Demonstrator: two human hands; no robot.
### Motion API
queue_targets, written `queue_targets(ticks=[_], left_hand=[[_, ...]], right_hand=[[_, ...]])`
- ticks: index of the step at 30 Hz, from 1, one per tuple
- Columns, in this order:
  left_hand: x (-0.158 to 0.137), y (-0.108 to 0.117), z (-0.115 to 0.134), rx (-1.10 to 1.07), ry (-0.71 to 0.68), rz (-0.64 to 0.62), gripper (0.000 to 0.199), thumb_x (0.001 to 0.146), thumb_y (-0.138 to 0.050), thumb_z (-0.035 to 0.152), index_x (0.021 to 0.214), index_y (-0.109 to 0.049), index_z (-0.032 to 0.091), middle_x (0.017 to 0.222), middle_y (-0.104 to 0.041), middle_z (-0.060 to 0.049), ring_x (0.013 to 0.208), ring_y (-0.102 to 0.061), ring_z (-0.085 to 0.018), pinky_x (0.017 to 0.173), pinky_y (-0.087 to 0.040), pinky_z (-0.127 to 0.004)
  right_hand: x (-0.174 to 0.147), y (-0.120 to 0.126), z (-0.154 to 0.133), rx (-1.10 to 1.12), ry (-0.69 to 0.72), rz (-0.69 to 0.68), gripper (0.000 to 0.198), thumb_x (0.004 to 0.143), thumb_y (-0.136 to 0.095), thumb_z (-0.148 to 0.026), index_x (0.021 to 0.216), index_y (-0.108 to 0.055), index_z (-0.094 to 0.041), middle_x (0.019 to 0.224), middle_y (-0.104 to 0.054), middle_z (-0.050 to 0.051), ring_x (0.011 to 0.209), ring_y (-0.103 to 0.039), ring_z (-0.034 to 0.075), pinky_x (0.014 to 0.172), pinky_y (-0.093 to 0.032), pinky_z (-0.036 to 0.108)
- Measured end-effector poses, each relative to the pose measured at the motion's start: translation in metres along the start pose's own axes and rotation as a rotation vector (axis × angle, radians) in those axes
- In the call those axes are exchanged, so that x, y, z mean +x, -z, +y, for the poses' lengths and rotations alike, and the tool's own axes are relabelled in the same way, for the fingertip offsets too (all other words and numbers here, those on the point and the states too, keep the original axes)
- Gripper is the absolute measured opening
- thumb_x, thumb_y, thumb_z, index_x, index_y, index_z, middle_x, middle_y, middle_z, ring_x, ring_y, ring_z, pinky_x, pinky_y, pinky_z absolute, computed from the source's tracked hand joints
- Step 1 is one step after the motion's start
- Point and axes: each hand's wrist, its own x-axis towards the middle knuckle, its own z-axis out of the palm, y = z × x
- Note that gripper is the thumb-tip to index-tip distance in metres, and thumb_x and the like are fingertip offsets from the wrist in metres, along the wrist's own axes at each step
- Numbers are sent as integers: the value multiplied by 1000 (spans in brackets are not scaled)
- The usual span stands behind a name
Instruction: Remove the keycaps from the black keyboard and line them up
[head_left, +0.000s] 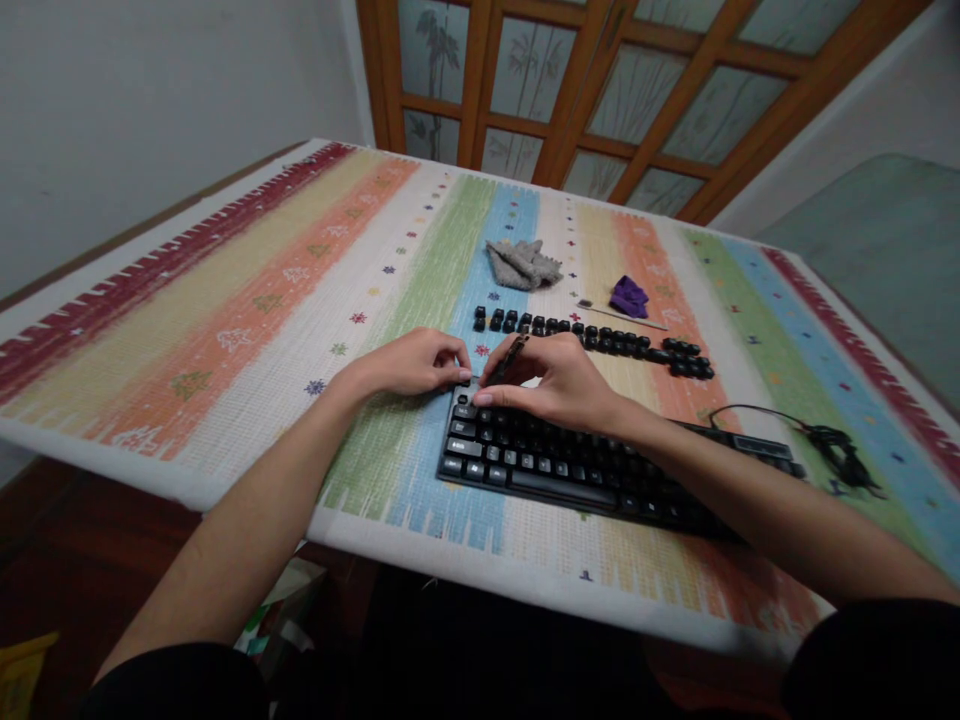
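A black keyboard (566, 492) lies near the table's front edge, its top row partly stripped of keycaps at the left end. My left hand (420, 362) is closed, with thumb and fingertips pinched together at the keyboard's upper left corner. Between the thumb and fingers of my right hand (559, 380) is a dark, slim, pen-like tool (507, 358), tilted with its lower end over the top left keys. My right hand and forearm hide much of the keyboard's upper and right part. Behind it, loose black keycaps (551, 325) stand in rows on the cloth.
Beyond the keycaps lie a crumpled grey cloth (523, 265), a purple cloth (628, 297) and a thin stick-like brush (622, 315). A coiled black cable (836, 455) rests right of the keyboard. The striped tablecloth (247, 330) covers the table; wooden glazed doors (555, 80) stand behind.
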Motion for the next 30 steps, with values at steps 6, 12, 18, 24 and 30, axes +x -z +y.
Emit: queue_targets(ticks=[6, 12, 18, 24, 30], left_hand=[[-1, 2, 5, -7, 5, -23, 22, 87, -59, 31, 87, -72, 14, 61, -61, 0, 56, -50, -11, 57, -34, -23], [-1, 2, 5, -2, 7, -27, 22, 87, -60, 32, 87, -72, 14, 61, -61, 0, 55, -50, -11, 56, -33, -23], [-1, 1, 8, -71, 56, -47, 20, 87, -60, 31, 81, -68, 14, 60, -63, -1, 51, -52, -10, 55, -36, -23], [-1, -1, 7, -143, 69, -45, 17, 86, -60, 28, 79, -66, 14, 59, -64, -1, 48, -51, -10, 53, -37, -23], [-1, -1, 7, -143, 38, -38, 16, 87, -59, 26, 77, -65, 14, 59, -64, -1, 48, -50, -9, 53, -36, -23]], right_hand=[[-11, -5, -2, -50, 19, 58, 33, 82, -76, -49, 82, -72, -16, 76, -75, 3, 60, -69, 13, 57, -55, 22], [-19, -10, -1, -68, -25, 76, 28, 83, -77, -42, 86, -76, -15, 79, -76, 6, 61, -70, 13, 56, -55, 21], [-22, -14, -2, -53, -25, 73, 25, 84, -76, -40, 86, -76, -15, 84, -77, 6, 66, -72, 14, 58, -56, 22], [-31, -17, -1, -104, -53, 96, 22, 84, -77, -38, 80, -76, -16, 88, -79, 7, 64, -72, 16, 59, -56, 27], [-35, -26, -5, -45, -155, 151, 25, 84, -76, -39, 90, -75, -15, 83, -78, 7, 58, -69, 14, 56, -55, 27]])
